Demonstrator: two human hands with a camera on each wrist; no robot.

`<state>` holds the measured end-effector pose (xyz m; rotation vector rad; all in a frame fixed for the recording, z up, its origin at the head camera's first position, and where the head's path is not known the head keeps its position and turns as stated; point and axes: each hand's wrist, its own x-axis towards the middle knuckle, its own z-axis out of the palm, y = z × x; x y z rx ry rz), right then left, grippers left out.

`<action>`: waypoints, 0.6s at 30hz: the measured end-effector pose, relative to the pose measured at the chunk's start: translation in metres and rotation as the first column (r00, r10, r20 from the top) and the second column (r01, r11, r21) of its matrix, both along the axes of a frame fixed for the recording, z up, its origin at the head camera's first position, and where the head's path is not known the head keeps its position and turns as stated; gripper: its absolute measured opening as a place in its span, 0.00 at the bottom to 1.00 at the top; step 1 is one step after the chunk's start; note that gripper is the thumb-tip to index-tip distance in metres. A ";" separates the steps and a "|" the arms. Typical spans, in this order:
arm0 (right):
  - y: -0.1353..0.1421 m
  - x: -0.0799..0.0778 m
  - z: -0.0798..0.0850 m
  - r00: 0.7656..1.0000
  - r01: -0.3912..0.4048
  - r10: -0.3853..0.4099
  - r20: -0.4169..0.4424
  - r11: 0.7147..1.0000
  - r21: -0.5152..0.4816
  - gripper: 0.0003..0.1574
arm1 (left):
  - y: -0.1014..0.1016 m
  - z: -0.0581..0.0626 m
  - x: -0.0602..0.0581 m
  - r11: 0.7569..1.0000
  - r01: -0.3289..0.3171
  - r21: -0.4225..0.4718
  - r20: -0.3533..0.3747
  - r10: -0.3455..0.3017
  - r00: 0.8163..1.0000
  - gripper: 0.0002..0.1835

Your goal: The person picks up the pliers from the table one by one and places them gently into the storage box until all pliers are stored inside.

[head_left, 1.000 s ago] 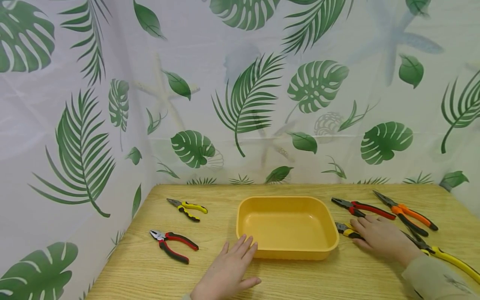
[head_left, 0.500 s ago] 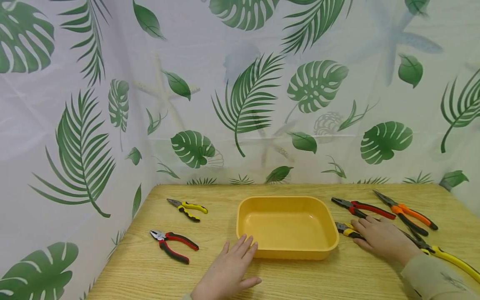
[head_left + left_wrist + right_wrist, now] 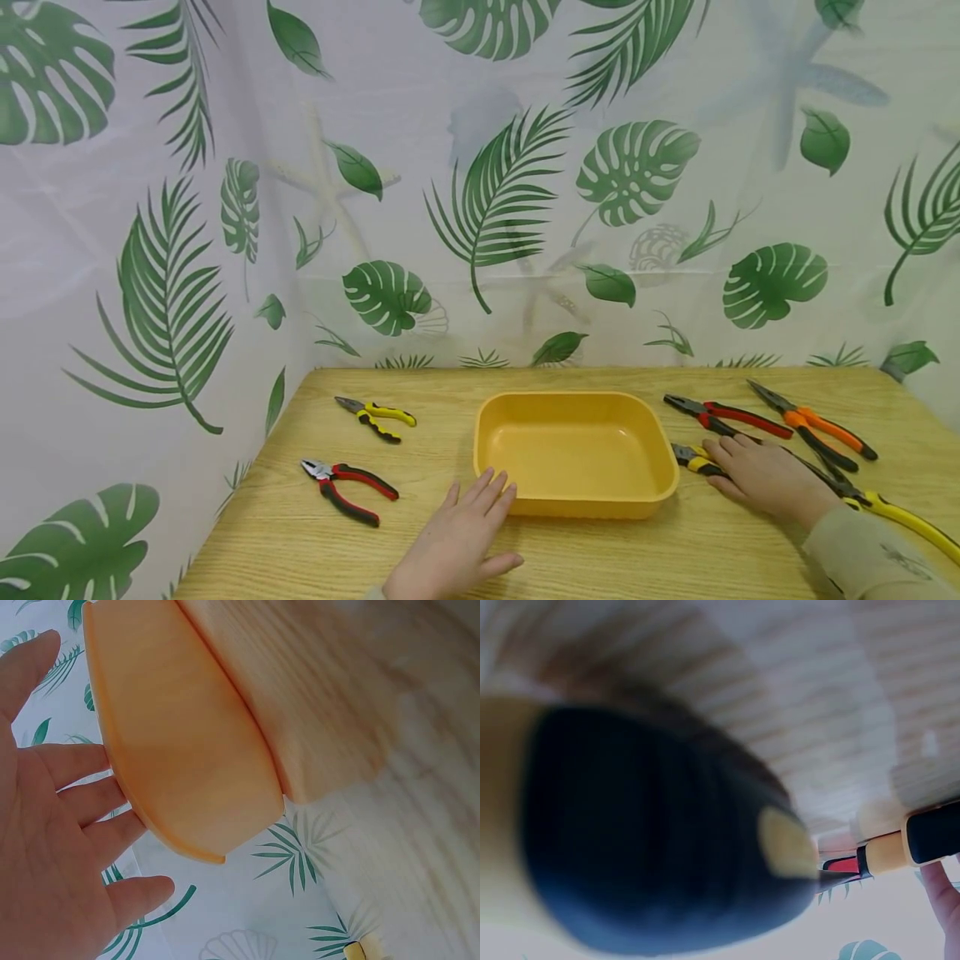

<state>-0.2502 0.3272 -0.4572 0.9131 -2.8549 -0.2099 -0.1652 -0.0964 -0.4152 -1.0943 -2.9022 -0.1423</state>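
A yellow plastic tray (image 3: 577, 507) stands mid-table. My left hand (image 3: 459, 533) touches its near left corner with spread, straight fingers; in the left wrist view, the fingertips meet the tray's rim (image 3: 124, 787). To the right of the tray, my right hand (image 3: 768, 479) holds yellow-and-black pliers (image 3: 693, 460) lying on the table. Their dark head points toward the tray, between thumb and fingers; the palm hides most of the handles. A blurred black-and-yellow handle (image 3: 660, 832) fills much of the right wrist view.
Behind the right hand lie red-and-black pliers (image 3: 738, 417) and orange-handled long-nose pliers (image 3: 821, 429). Long yellow-handled pliers (image 3: 903, 518) lie partly under the right forearm. On the left are small yellow-and-black pliers (image 3: 375, 417) and red-handled pliers (image 3: 348, 490). A leaf-print sheet (image 3: 465, 333) stands behind the table.
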 end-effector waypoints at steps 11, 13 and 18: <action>0.000 -0.001 0.005 0.999 -0.040 0.040 -0.002 0.999 -0.003 0.24 | 0.000 0.002 -0.001 1.000 0.002 0.002 -0.013 -0.002 1.000 0.39; -0.001 -0.002 0.005 0.999 -0.050 0.050 -0.003 0.999 -0.003 0.23 | 0.000 0.003 -0.001 1.000 0.000 0.000 -0.013 0.000 1.000 0.39; 0.000 -0.004 0.005 0.998 -0.067 0.067 -0.005 0.998 0.003 0.20 | 0.001 0.004 -0.001 1.000 -0.003 -0.012 -0.010 0.002 1.000 0.39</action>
